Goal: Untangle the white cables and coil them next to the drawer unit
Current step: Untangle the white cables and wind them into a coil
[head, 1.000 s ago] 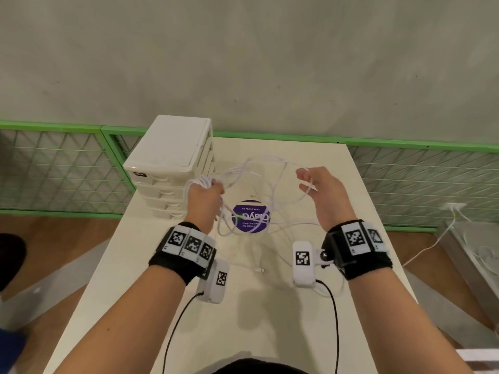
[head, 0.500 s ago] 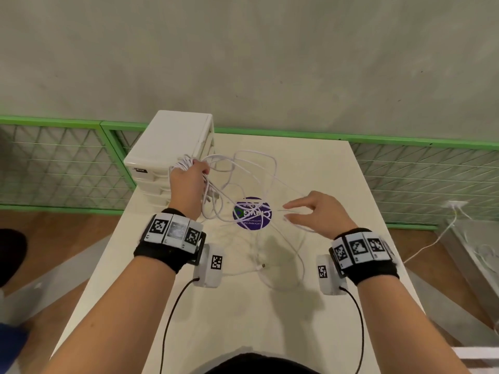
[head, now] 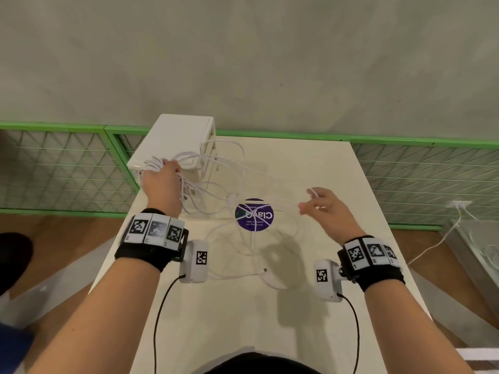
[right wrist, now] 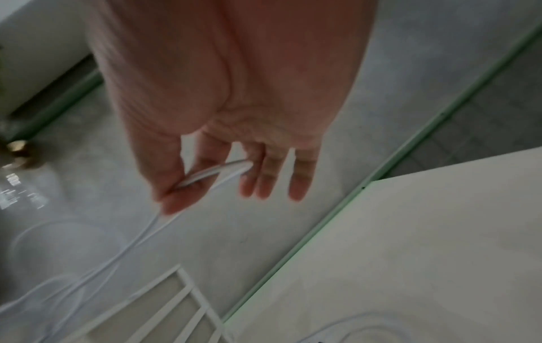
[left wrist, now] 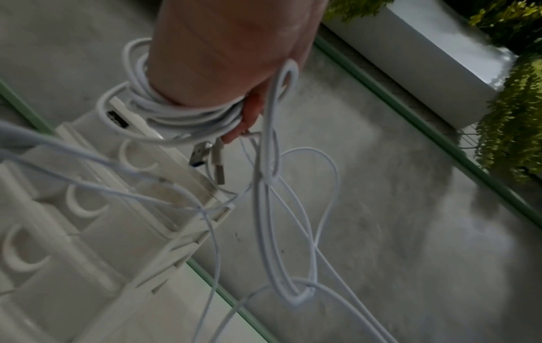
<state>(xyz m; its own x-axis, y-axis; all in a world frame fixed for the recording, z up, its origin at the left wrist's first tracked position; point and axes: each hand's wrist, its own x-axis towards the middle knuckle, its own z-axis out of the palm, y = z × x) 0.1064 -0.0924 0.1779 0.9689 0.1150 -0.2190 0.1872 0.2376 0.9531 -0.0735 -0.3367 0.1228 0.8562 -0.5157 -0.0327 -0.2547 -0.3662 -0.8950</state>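
Note:
My left hand (head: 162,175) grips a bunch of coiled white cable (head: 154,164) over the front corner of the white drawer unit (head: 178,139). In the left wrist view the coils (left wrist: 176,111) wrap round the fingers, and two USB plugs (left wrist: 211,160) hang below them. Loose loops (head: 229,171) trail from that bunch across the table to my right hand (head: 321,205), raised at mid-right. A strand (right wrist: 211,173) is pinched between its thumb and forefinger; the other fingers are straight. More cable (head: 253,255) lies slack on the table, with a plug end (head: 265,270) near me.
A round purple sticker (head: 253,215) sits mid-table under the strands. The cream table (head: 243,319) ends at a green mesh fence (head: 67,168) along the back and left. Another white cable (head: 437,238) runs over the floor at the right.
My left hand has moved up and left with the coil, onto the drawer unit's corner. My right hand dropped, then swung right, and now pinches a strand pulled out sideways.

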